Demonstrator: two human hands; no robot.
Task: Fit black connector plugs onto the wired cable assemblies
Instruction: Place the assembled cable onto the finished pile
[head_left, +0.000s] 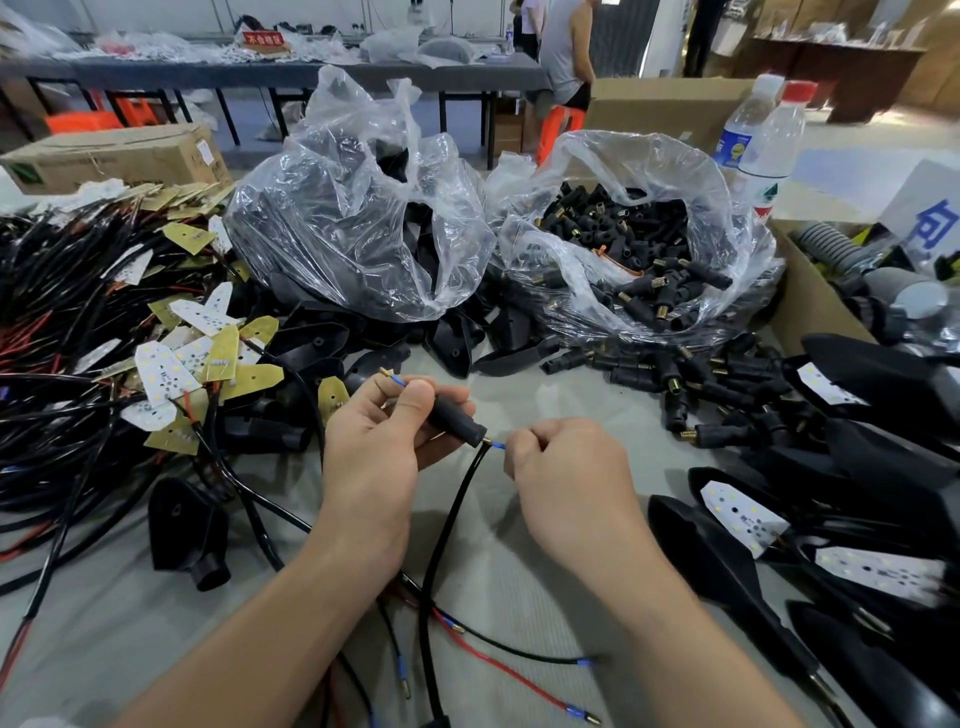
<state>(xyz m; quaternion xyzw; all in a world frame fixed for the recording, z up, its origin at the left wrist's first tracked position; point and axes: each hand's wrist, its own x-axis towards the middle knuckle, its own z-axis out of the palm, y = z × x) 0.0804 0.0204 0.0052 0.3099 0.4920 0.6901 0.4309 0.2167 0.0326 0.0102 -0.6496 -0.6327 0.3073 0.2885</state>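
My left hand (379, 441) grips a black connector plug (457, 421) at the table's middle; a short blue-sleeved wire with a brass tip (393, 378) sticks up past my thumb. My right hand (566, 467) pinches a blue-sleeved terminal (496, 445) right at the plug's brass-ringed mouth. A black cable (452, 519) hangs from that point down between my forearms. Loose wire ends with blue sleeves and brass pins (579, 713) lie near the front edge.
An open clear bag of black plugs (639, 244) stands at the back right, with more plugs (675, 374) spilled before it. A second bag (358, 208) holds black housings. Cable assemblies with LED boards (166, 358) pile up left. Finished housings (831, 467) lie right. Bottles (763, 150) stand behind.
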